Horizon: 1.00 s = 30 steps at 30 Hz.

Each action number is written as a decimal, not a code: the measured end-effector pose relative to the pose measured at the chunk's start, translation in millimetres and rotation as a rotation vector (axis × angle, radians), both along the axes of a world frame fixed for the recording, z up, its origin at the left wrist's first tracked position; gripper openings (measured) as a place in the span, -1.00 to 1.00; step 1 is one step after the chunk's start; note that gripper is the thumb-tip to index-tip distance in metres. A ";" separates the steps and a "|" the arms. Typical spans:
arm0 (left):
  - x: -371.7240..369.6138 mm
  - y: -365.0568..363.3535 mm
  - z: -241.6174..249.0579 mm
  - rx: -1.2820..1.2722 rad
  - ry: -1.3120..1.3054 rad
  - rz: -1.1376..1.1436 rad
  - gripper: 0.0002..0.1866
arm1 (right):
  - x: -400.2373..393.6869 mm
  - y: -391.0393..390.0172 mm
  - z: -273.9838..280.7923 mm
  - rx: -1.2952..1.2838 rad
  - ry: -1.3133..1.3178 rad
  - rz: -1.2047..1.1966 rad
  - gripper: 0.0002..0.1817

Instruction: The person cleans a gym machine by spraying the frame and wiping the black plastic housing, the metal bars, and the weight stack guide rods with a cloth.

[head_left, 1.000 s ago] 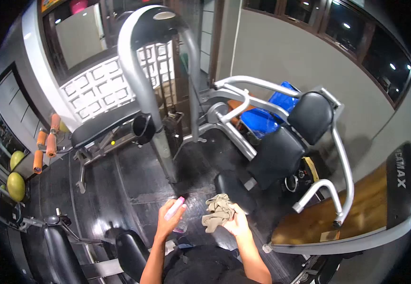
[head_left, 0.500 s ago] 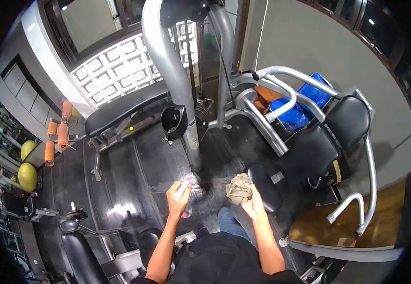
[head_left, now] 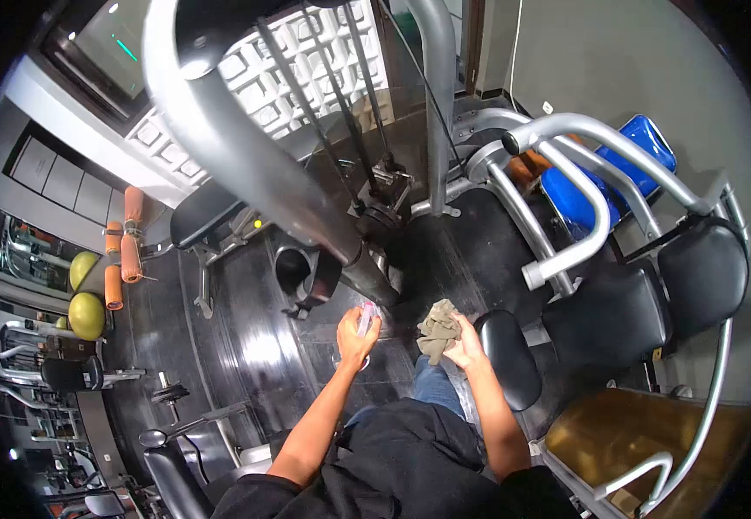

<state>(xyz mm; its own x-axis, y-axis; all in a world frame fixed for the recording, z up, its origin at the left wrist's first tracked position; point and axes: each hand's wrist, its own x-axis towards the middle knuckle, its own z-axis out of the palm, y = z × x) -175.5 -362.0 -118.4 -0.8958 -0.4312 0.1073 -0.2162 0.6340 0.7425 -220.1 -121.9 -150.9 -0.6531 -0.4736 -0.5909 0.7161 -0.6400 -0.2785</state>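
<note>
Over black floor [head_left: 254, 381] | grips pink-topped bottle [head_left: 365, 321] in left fingers [head_left: 375, 328] | holds cloth [head_left: 436, 332] in right fingers [head_left: 463, 324] (near black pad [head_left: 509, 363])

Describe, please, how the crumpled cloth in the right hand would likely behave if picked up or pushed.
The cloth is probably floppy, since it bunches into loose folds. It seems light, as the right hand alone holds it up. Its uneven, creased shape suggests it would crumple rather than roll if pushed.

yel ball [head_left: 86, 317] nr orange rollers [head_left: 131, 258]
</note>
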 end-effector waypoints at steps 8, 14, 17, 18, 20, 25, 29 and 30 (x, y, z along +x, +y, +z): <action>-52.2 -11.5 -65.7 -0.191 -0.121 0.094 -0.58 | -53.0 8.3 -16.3 -0.018 -0.015 0.094 -0.58; -62.1 -17.2 -61.3 -0.085 -0.257 0.103 -0.57 | -62.6 3.2 -49.0 0.012 -0.148 0.084 -0.61; -47.7 -15.6 -72.2 -0.105 -0.073 0.170 -0.56 | -67.6 -11.0 -75.4 0.023 -0.172 0.023 -0.63; -44.0 -15.2 -62.9 -0.044 -0.211 0.161 -0.54 | -69.5 -17.9 -88.2 0.017 -0.173 0.029 -0.63; -23.9 -19.2 -69.8 -0.167 -0.158 0.107 -0.57 | -72.8 -36.7 -115.6 0.084 -0.116 0.025 -0.72; -4.5 -18.9 -5.4 0.210 -0.218 0.011 -0.77 | -83.8 -118.2 -167.5 0.353 -0.117 0.005 -0.79; 12.6 -24.7 16.0 0.331 -0.305 0.090 -0.72 | -95.3 -203.4 -228.6 0.485 -0.002 0.000 -0.73; 15.1 -26.8 19.3 0.309 -0.311 0.093 -0.69 | -96.1 -221.0 -230.2 0.687 0.003 -0.005 -0.70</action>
